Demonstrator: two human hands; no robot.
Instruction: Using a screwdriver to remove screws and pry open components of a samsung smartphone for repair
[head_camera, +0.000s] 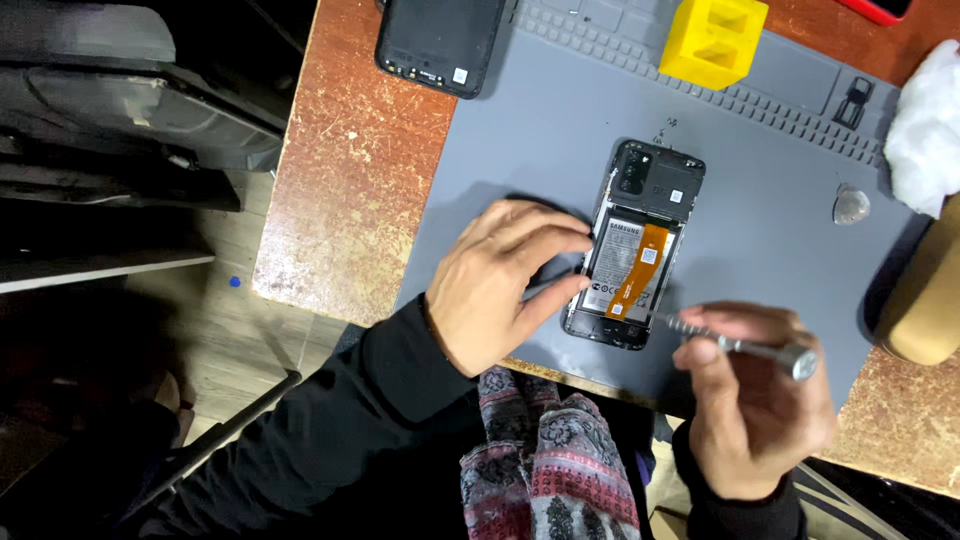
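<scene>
An opened phone (638, 245) lies on a grey work mat (560, 130), its back removed so the battery and an orange flex ribbon (640, 270) show. My left hand (505, 285) holds the phone's left edge with fingers and thumb. My right hand (755, 400) grips a metal screwdriver (740, 345), whose tip reaches the phone's lower right corner.
A black phone back cover (440, 40) lies at the mat's top left. A yellow block (712, 40), a clear pick (851, 205), white tissue (925, 130) and a tan cylinder (925, 300) sit nearby. The worn wooden table (350, 180) ends at the left.
</scene>
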